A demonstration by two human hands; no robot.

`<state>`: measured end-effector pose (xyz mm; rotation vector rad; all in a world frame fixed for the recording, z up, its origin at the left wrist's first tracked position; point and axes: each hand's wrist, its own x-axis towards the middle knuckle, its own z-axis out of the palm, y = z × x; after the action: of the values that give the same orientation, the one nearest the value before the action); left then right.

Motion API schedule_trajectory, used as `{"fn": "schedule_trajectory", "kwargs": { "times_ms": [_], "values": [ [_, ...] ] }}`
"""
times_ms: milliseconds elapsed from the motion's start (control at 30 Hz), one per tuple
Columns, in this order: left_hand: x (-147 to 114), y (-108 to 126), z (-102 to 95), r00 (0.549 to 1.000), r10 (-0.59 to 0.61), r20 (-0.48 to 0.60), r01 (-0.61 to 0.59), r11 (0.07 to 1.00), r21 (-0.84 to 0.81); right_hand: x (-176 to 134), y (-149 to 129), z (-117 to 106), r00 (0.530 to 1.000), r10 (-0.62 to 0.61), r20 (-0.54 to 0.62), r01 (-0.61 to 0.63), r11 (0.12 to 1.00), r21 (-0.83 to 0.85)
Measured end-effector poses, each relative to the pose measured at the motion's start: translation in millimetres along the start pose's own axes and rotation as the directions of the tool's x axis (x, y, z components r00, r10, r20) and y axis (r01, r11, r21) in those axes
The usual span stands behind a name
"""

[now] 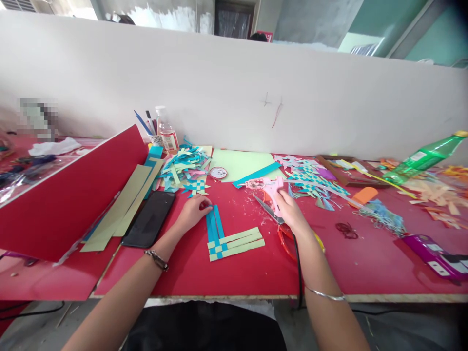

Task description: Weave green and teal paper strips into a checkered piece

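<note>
My right hand point(291, 212) is wrapped round the handle of a pink hot glue gun point(268, 187), whose nozzle points left. A pale glue stick runs out behind it to the right. My left hand point(194, 213) has its fingers curled together at the far end of a blue paper strip point(212, 222). Blue and pale green strips point(241, 240) are woven into a small checkered corner point(218, 247) lying flat on the red table. Scissors point(272, 212) with orange handles lie partly under my right hand and the glue gun.
A black phone point(149, 219) and long paper strips point(117, 207) lie left, beside an upright red board point(84, 180). Cut strips point(185, 168) and woven pieces point(310, 175) are heaped behind. A green bottle point(426, 156) leans right; a purple device point(435, 256) sits near the edge.
</note>
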<state>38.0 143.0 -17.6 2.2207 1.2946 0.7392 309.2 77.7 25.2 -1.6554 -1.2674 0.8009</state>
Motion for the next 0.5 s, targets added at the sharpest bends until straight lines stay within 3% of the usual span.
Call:
{"fn": "schedule_trajectory", "kwargs": {
  "times_ms": [267, 400, 500],
  "values": [
    [-3, 17, -17.9, 1.0, -0.024, 0.002, 0.024, 0.986, -0.166, 1, 7, -1, 1.0, 0.02, -0.022, -0.022, 0.997, -0.079],
    [-21, 38, -35.4, 1.0, 0.021, 0.011, -0.017, 0.961, -0.277, 1, 9, -2, 1.0, -0.016, 0.006, 0.017, 0.997, -0.074],
    [-40, 54, -45.7, 0.998, 0.056, -0.012, -0.058, 0.961, -0.269, 0, 8, -3, 0.999, -0.025, 0.025, 0.026, 0.999, -0.027]
  ]
}}
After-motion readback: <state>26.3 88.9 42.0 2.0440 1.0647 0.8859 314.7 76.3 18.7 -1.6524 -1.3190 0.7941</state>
